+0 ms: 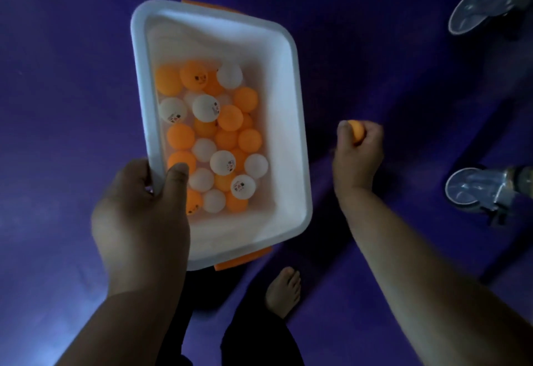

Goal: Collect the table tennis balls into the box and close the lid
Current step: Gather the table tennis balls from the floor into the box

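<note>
- Bare foot (pixel 284 290): stands flat on the floor, toes pointing away from the person.
- Purple floor (pixel 57 77): spreads out all around the foot, with a darker band running diagonally to the foot's right.
- Dark trouser legs (pixel 253 337): just behind the foot, at the bottom edge.
- Grey caster wheel (pixel 467 189): ahead and well to the right of the foot, in a metal fork.
- Second caster wheel (pixel 473 14): farther ahead of the foot, same side.

Several balls (pixel 206 107) carry small printed marks, too blurred to read
</note>
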Motion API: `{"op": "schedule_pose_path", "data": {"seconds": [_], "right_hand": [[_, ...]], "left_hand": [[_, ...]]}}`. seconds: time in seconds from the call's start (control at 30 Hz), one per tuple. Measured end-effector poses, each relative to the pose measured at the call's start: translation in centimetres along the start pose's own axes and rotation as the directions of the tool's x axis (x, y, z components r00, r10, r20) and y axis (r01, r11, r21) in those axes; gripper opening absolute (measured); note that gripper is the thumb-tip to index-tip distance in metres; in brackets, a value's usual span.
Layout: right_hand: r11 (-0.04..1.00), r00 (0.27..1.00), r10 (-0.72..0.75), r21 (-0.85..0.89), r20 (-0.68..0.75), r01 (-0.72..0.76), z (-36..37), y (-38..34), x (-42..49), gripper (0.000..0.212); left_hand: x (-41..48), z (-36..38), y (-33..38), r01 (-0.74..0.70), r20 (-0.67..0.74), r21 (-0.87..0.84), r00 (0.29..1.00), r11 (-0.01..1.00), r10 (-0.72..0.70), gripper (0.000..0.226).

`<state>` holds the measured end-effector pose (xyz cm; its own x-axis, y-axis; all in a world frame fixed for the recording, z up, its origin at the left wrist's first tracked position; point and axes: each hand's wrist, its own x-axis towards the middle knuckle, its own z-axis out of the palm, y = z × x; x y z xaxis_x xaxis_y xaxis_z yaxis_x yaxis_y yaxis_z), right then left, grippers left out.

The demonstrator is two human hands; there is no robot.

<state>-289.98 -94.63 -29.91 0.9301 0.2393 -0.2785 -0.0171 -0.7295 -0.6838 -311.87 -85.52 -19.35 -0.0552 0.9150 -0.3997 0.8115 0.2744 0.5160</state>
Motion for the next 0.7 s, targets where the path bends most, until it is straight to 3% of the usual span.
{"op": "schedule_pose_path", "data": {"seconds": [0.07,0.13,0.3,0.37,0.57,0.7], "right_hand": [[0.975,0.997,-0.078,0.208,-0.02,0.08,-1.0,-5.5,-2.4,0.017],[0.943,0.99,-0.139,0.308,0.022,0.125,-2.0,-10.8,-4.9,0.017],[0.96,0.919,-0.244,0.214,0.311,0.183,-3.4,-20.0,-9.0,0.037],[0.962,0.922,-0.26,0.157,0.286,0.223,-3.7,-22.4,-9.0,0.033],[0.976,0.977,-0.147,0.184,0.157,0.117,-2.4,-29.2,-6.4,0.011],[0.978,0.986,-0.128,0.178,0.107,0.107,0.1,-32.2,-2.4,0.011]], "left_hand": [[0.3,-0.6,0.7,0.009,0.004,-0.028,1.0,1.0,-0.009,0.018],[0.8,-1.9,2.2,0.014,0.011,-0.048,1.0,0.999,-0.013,0.022],[1.9,-7.0,6.4,0.081,0.065,-0.092,0.995,0.993,-0.075,0.029],[2.9,-9.2,8.1,0.101,0.095,-0.092,0.991,0.991,-0.092,0.027],[7.6,-14.5,12.1,0.033,0.067,-0.108,0.997,0.994,-0.025,0.025],[11.1,-15.8,14.9,0.041,0.035,-0.129,0.999,0.991,-0.037,0.031]]}}
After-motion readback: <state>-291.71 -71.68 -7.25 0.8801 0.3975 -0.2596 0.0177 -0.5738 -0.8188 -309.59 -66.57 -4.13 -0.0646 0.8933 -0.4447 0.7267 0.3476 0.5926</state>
